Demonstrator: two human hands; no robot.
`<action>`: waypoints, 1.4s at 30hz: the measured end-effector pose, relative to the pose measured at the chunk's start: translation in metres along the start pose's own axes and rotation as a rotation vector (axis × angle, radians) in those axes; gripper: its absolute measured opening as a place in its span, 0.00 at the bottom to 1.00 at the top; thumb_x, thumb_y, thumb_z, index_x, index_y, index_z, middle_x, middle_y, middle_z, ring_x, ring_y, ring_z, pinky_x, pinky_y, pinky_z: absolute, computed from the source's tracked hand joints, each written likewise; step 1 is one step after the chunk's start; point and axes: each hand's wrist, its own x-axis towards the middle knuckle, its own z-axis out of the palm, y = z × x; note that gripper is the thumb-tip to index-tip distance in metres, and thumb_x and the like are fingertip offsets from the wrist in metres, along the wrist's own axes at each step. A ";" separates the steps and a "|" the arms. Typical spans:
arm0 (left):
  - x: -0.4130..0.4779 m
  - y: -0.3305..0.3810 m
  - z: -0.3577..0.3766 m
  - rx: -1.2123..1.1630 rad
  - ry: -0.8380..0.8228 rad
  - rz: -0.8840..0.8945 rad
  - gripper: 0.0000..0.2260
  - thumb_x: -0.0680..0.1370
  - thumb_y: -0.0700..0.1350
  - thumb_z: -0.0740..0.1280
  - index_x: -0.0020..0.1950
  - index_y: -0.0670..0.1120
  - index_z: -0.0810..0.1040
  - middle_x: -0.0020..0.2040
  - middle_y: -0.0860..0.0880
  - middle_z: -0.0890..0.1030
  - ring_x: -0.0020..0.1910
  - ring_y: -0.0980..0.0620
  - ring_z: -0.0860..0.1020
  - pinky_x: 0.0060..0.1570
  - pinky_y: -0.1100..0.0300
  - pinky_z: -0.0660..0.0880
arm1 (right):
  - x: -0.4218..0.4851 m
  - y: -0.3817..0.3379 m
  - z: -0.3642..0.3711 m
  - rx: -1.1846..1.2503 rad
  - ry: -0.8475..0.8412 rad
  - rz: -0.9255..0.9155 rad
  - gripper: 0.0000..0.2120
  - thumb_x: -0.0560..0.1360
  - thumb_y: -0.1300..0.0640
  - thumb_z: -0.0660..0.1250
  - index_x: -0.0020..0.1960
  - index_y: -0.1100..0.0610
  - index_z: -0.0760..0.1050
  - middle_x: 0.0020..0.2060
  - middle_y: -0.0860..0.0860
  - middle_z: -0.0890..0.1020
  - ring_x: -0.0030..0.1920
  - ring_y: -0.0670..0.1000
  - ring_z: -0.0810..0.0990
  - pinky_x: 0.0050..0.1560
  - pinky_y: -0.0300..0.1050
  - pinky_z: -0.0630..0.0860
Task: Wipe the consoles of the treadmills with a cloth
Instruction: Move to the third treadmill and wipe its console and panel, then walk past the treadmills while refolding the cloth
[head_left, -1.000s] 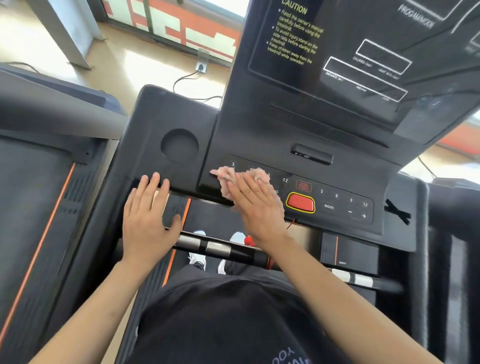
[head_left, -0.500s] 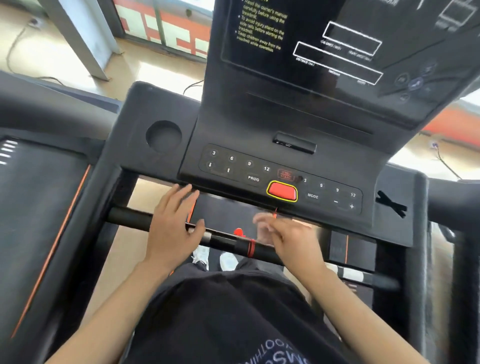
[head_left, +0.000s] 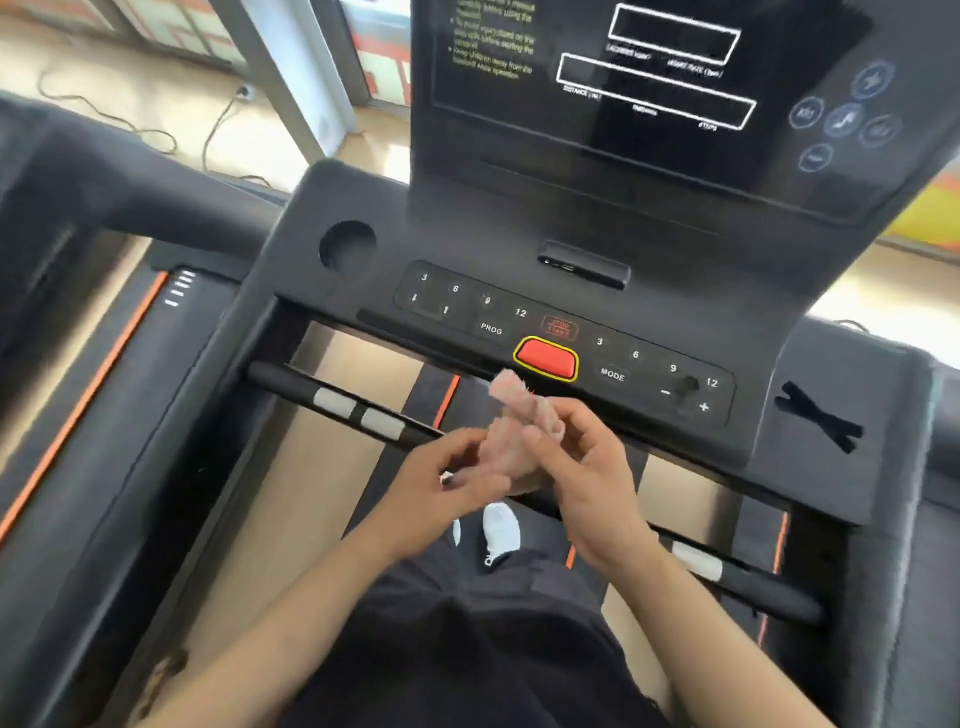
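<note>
The black treadmill console (head_left: 519, 244) fills the middle of the view, with a button strip, a red stop button (head_left: 545, 358) and a dark screen (head_left: 649, 78) above. Just below the red button, a small pale pink cloth (head_left: 511, 415) is held up between both hands, off the console. My right hand (head_left: 587, 467) grips the cloth with curled fingers. My left hand (head_left: 447, 478) pinches its lower part from the left. Both hands hover above the black handlebar (head_left: 353, 410).
A round cup holder (head_left: 347, 244) sits at the console's left, a black X of tape (head_left: 818, 415) at its right. Another treadmill's arm (head_left: 104, 176) and belt lie to the left. Cables trail on the wooden floor (head_left: 156, 104) behind. White shoes (head_left: 498, 530) stand on the belt below.
My right hand lifted the cloth off the button strip and pulled back below the console. My left hand left the handlebar and joined it on the cloth. The view shifted left.
</note>
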 end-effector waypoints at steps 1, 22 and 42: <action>-0.007 -0.001 0.003 0.005 0.054 -0.015 0.13 0.72 0.55 0.73 0.55 0.53 0.83 0.45 0.54 0.85 0.45 0.56 0.80 0.48 0.62 0.77 | 0.002 0.002 0.000 0.036 -0.016 0.017 0.08 0.78 0.63 0.69 0.56 0.61 0.77 0.51 0.58 0.85 0.51 0.55 0.84 0.50 0.55 0.82; -0.270 -0.093 -0.001 0.095 0.910 -0.253 0.09 0.76 0.55 0.69 0.54 0.57 0.84 0.47 0.58 0.85 0.48 0.55 0.83 0.50 0.48 0.78 | -0.068 0.100 0.157 -0.964 -1.350 -0.324 0.27 0.76 0.55 0.71 0.74 0.44 0.70 0.64 0.42 0.79 0.66 0.43 0.73 0.67 0.32 0.66; -0.688 -0.316 0.167 -0.648 1.783 -0.426 0.06 0.75 0.44 0.77 0.42 0.55 0.86 0.40 0.53 0.86 0.41 0.59 0.82 0.43 0.66 0.75 | -0.434 0.346 0.327 -1.349 -1.856 -0.292 0.10 0.78 0.58 0.72 0.40 0.47 0.79 0.32 0.39 0.81 0.34 0.40 0.76 0.36 0.32 0.71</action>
